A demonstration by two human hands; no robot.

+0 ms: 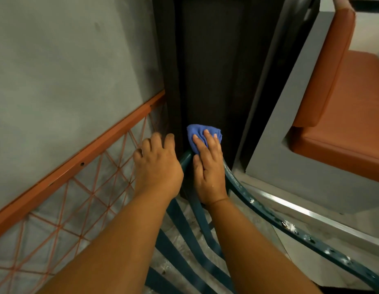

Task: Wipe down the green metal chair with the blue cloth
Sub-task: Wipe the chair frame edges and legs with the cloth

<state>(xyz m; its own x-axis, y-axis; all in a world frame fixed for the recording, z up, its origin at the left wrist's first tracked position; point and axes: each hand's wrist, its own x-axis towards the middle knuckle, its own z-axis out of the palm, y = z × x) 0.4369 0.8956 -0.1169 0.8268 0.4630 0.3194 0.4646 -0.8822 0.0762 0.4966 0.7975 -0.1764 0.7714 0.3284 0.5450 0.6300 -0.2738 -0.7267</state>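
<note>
- Two bare hands reach over the curved top rail of the chair (269,217), a dark green metal frame with flat slats running down toward six o'clock.
- Paint on the rail is chipped in several spots, showing pale flecks along the stretch that sweeps toward four o'clock.
- Bunched into a soft lump, the cloth (198,132) is bright blue and sits at the bend of the rail, just at twelve o'clock from the right hand (209,170).
- Right fingers (209,139) lie fairly straight over the near half of the cloth and press it onto the rail; the far half shows beyond the fingertips.
- Its thumb lies along the inner edge of the rail at about nine o'clock from the palm, below the cloth.
- At nine o'clock from the cloth, the left hand (157,164) is near it but not touching it, with a dark gap between them.
- Left fingers (156,137) are bent downward and look slightly blurred; I cannot tell whether they grip the chair or anything else.
- Behind the cloth stands a dark panel (212,60).
- An orange wire frame (78,166) crosses at nine o'clock, against a grey wall (67,49).
- An orange cushioned seat (343,115) lies at two o'clock.
</note>
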